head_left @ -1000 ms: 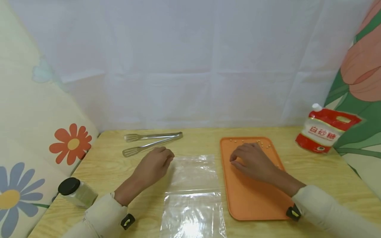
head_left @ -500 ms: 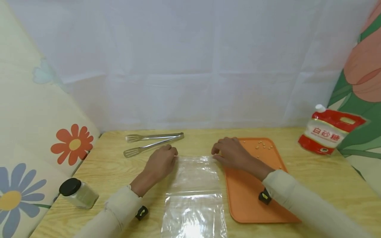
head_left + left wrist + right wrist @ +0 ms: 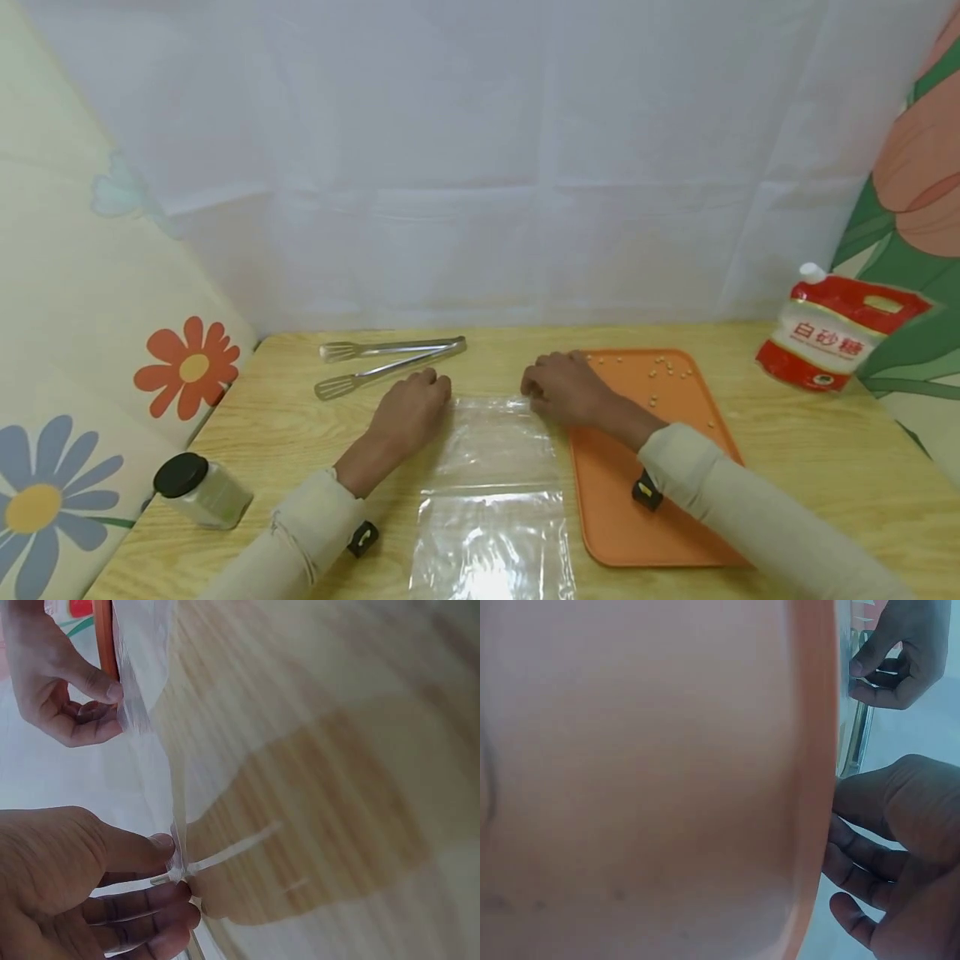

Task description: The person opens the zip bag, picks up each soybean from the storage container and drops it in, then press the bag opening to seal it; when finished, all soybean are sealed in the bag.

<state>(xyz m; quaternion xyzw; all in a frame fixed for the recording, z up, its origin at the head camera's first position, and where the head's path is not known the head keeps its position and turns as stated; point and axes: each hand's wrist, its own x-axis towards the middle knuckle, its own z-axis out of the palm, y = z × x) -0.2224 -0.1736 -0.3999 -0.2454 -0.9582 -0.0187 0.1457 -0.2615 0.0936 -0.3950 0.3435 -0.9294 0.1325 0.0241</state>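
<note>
- Clear plastic bag (image 3: 495, 467): flat on the worktop (image 3: 285, 421), just left of the orange tray (image 3: 637, 533).
- Left grip (image 3: 412, 410): pinching the bag's far left corner.
- Right grip (image 3: 566, 387): pinching its far right corner, close by the tray.
- Small pale grains (image 3: 653, 402): scattered mostly towards the tray's far end.
- Metal tongs (image 3: 397, 364): spread, beyond the left grip.
- Black-lidded jar (image 3: 206, 496): at left.
- Red-and-white pouch (image 3: 828, 342): standing, far right.

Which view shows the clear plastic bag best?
The head view: the clear plastic bag lies in plain sight, though its near end is cut off. The left wrist view shows mainly its edge, pinched by the left hand; the right wrist view, nothing certain.
</note>
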